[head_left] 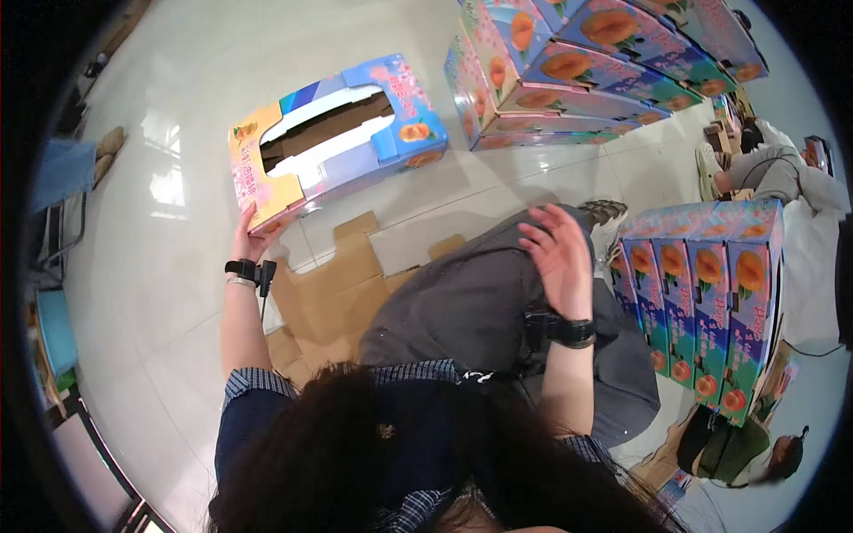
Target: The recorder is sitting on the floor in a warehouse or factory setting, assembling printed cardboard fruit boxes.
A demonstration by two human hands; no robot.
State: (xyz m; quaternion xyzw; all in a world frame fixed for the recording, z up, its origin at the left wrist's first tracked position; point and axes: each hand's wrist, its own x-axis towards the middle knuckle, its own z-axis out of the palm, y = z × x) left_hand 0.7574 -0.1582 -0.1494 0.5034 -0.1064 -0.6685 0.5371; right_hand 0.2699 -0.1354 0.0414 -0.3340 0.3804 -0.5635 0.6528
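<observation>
A folded-up cardboard fruit box, printed in blue, yellow and pink with orange fruit, sits on the tiled floor ahead and to the left. A long cut-out in its top shows the brown inside. My left hand grips the box's near left corner, fingers along the side and thumb at the front edge. Over my bent knee my right hand is raised, fingers apart and holding nothing. A flat sheet of brown cardboard with cut flaps lies between the box and my legs, partly hidden by them.
Stacked printed fruit boxes stand at the far right. A row of similar boxes stands beside my right knee. Other people sit beyond them. A metal-framed chair and a blue bin are at the left edge.
</observation>
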